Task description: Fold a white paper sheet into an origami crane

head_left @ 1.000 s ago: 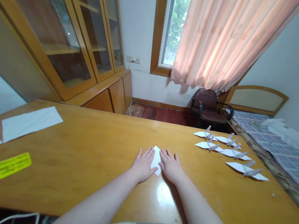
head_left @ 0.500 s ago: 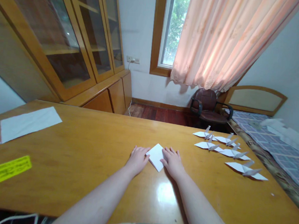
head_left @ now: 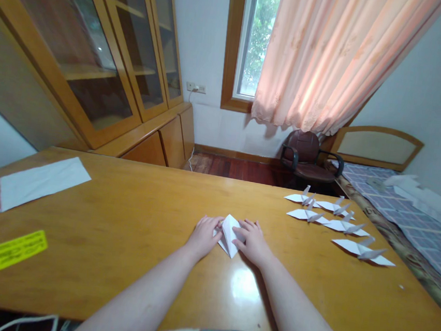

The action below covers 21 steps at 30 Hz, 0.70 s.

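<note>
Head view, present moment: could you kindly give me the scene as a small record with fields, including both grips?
Left grip: touching the left side of the folded white paper
Right grip: touching the paper's right side
Paper state: creased, layers partly apart
Desk, right: five paper cranes
Desk, left: white sheet; yellow strip with dark marks, too blurred to read
Beyond desk: dark red armchair, pink curtain
</note>
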### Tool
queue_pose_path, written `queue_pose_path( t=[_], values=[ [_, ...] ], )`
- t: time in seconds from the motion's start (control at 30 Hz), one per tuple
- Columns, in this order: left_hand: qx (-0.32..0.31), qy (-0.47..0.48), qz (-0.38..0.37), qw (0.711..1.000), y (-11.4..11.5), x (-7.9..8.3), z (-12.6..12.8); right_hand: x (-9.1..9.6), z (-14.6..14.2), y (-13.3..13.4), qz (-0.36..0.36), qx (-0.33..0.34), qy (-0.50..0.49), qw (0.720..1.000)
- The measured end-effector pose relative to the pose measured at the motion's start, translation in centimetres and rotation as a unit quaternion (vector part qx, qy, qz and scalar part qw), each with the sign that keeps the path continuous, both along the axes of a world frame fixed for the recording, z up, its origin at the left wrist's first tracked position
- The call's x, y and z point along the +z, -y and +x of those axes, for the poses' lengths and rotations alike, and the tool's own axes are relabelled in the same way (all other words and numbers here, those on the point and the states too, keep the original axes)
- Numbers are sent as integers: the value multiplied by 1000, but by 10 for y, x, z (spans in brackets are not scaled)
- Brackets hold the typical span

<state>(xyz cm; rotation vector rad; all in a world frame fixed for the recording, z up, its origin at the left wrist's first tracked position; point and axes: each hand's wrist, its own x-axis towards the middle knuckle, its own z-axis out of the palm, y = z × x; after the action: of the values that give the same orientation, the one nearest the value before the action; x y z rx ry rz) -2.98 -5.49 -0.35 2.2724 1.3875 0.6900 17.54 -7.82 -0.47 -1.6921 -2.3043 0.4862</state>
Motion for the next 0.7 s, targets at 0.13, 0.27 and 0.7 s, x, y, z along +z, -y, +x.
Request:
queue_pose_path(
  t=[0.13, 0.27, 0.7],
  values=[
    [10, 1, 0, 1000, 3, -2, 5, 1, 0, 1, 3, 6, -5, 1000],
    [-4, 24, 23, 999, 4, -2, 5, -1, 0, 0, 6, 7, -13, 1000],
    [0, 31, 9, 999, -1, -8, 2, 3, -4, 5, 1, 65, -24, 998]
  ],
)
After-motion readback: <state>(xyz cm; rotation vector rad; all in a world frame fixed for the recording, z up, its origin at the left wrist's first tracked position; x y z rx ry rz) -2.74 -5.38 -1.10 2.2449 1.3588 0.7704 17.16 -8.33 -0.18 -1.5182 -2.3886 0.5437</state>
